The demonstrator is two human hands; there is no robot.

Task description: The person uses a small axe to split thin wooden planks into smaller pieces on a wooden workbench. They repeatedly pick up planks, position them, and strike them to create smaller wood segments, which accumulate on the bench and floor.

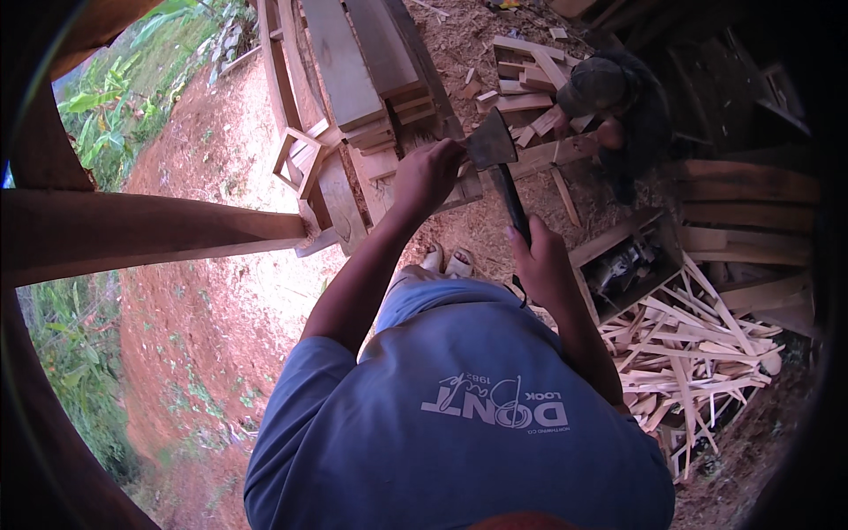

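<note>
My right hand (541, 263) grips the dark handle of a hatchet (493, 148), whose grey head points up and away from me. My left hand (429, 174) closes around the top of a piece of wood (466, 184) right beside the hatchet head. Both arms reach forward over my blue shirt. My feet in pale sandals (447, 261) show on the sawdust-covered ground below the hands.
Another person (618, 110) crouches at the upper right among short wood offcuts (521, 79). Stacked planks (358, 62) lie ahead. A heap of thin wood strips (689, 353) and a wooden box holding a power tool (623, 265) are at my right. A thick beam (150, 231) crosses the left, red dirt beyond.
</note>
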